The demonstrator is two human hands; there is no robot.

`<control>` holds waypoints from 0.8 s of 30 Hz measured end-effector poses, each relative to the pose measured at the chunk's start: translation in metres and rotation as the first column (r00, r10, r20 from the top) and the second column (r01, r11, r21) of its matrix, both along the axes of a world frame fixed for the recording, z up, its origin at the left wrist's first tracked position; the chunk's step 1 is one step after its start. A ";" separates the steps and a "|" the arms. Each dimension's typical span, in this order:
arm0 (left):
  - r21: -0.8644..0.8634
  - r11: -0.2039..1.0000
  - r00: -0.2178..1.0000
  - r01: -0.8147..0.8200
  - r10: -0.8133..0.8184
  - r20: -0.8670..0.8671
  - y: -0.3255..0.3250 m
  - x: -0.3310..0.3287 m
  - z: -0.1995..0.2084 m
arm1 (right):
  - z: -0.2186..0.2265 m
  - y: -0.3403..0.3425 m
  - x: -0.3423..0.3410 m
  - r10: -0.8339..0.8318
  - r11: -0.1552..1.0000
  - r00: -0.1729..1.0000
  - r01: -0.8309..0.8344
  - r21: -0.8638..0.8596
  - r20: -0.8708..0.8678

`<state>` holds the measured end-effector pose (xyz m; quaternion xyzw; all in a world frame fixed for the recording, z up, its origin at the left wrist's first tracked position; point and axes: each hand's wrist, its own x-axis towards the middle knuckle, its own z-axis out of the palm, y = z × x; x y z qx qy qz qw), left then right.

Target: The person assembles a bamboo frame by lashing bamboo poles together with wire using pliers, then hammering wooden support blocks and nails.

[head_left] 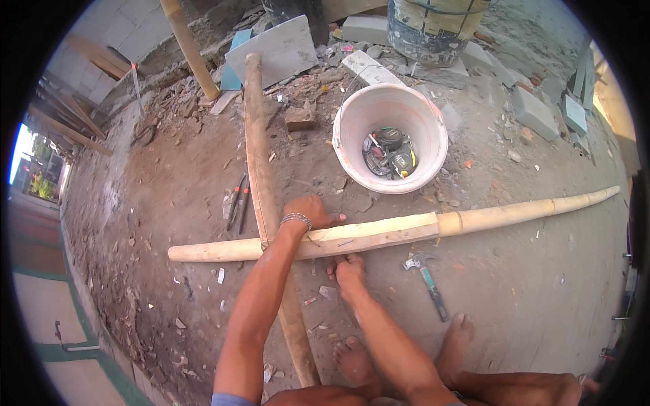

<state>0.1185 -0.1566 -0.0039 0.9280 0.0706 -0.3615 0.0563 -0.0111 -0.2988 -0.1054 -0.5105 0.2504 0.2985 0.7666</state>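
Observation:
A long pale bamboo pole (521,215) lies crosswise on the ground, with a flat-faced lighter section (399,229) along its middle and a few nails on it. It crosses a brown bamboo pole (256,128) that runs away from me. My left hand (308,208), wearing a bracelet, is just beyond the pale pole near the crossing; its thumb points right and its other fingers are mostly hidden. At the pole's near edge, my right hand (350,274) has curled fingers; what they grip is hidden. A claw hammer (428,287) with a green and black handle lies to its right.
Beyond the pole stands a whitish bucket (352,152) holding tape measures (402,161). Orange-handled pincers (235,203) lie left of the brown pole. Farther back are a stained bucket (433,34), a leaning grey slab (284,51), blocks and rubble. My bare feet (355,362) are close by.

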 end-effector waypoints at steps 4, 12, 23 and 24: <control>0.026 0.999 0.998 0.037 -0.038 0.047 0.011 -0.005 -0.010 | -0.005 0.012 -0.002 -0.071 0.997 0.997 0.070 0.025 0.040; -0.396 0.914 0.996 -0.089 0.092 -0.011 0.015 -0.003 -0.009 | -0.004 0.004 0.001 -0.053 0.992 0.999 0.054 0.113 -0.010; -0.550 0.774 0.947 -0.313 0.301 -0.115 0.010 0.006 -0.010 | 0.001 -0.004 0.004 0.187 0.979 0.982 -0.187 0.084 0.013; -0.656 0.608 0.879 -0.446 0.436 -0.194 0.023 0.004 -0.031 | 0.003 0.001 0.003 0.229 0.971 0.973 -0.231 0.056 0.027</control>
